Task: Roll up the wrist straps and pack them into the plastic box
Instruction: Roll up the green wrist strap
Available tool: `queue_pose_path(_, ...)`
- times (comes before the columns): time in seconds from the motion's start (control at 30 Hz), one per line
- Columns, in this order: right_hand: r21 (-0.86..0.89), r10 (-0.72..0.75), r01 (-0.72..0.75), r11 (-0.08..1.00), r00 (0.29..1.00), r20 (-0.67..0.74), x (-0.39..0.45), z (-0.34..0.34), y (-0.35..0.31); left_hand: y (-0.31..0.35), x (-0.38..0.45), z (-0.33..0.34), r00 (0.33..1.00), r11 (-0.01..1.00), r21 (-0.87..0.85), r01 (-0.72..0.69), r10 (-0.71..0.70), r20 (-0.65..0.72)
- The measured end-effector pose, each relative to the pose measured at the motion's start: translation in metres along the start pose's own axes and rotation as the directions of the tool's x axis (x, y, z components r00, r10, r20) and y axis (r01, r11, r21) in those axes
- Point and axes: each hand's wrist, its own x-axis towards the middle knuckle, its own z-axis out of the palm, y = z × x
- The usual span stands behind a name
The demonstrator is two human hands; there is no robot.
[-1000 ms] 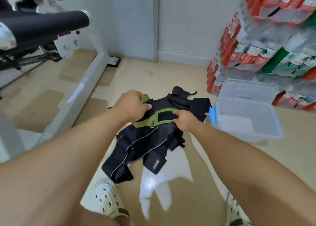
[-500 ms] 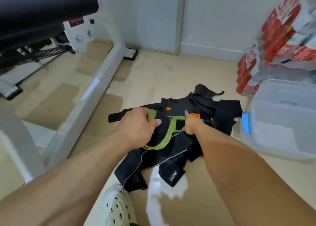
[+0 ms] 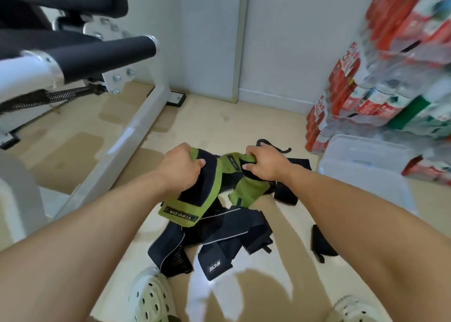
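Both hands hold one green strap above the strap pile on the floor. Left hand: fingers and thumb curled round the strap's upper left part. Right hand: fingers curled over and pinching its other end, just right of the left hand. The strap hangs slack between them; its labelled end droops below the left hand, over the pile.

Step in hand, as judged: separating this strap from the pile before rolling.

Procedure advice:
1. Lift until the drooping end hangs free of the pile, so no black strap is dragged along.
2. Pull the band flat and untwisted between the hands.
3. Start the roll at one end, keep the edges aligned, and wind it tight.
4. Keep the roll pinched on its way to the box, which stands open, right of the pile and near the right hand.

Strap description: a soft fabric band, green with black panels, with a sewn label of white lettering at the lower end. It is folded and creased, and will likely slump unless kept taut. The pile holds black straps, loosely tangled, none rolled.
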Motion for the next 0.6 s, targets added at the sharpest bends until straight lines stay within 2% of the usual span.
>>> queue_pose_path(0.13, 0.200, -0.067, 0.094, 0.975, 0.988, -0.136, -0.050, -0.076, -0.037, 0.009, -0.019, -0.009, 0.998, 0.980, -0.195, 0.040, -0.049, -0.039)
queue_pose_path(0.23, 0.380, -0.109, 0.170, 0.909, 0.978, -0.176, -0.095, -0.117, -0.064, 0.017, -0.036, -0.011, 0.996, 0.954, -0.291, 0.074, -0.088, -0.035)
queue_pose_path(0.33, 0.577, -0.118, 0.219, 0.787, 0.971, -0.208, -0.136, -0.138, -0.079, 0.030, -0.049, -0.007, 0.995, 0.839, -0.537, 0.088, -0.094, 0.015)
queue_pose_path(0.47, 0.741, -0.090, 0.111, 0.663, 0.994, -0.068, -0.181, -0.137, -0.088, 0.058, -0.076, -0.010, 0.993, 0.582, -0.807, 0.098, -0.107, 0.044)
queue_pose_path(0.6, 0.748, 0.035, -0.058, 0.662, 0.998, 0.047, -0.199, -0.114, -0.092, 0.078, -0.098, -0.010, 1.000, 0.463, -0.886, 0.028, -0.003, 0.031)
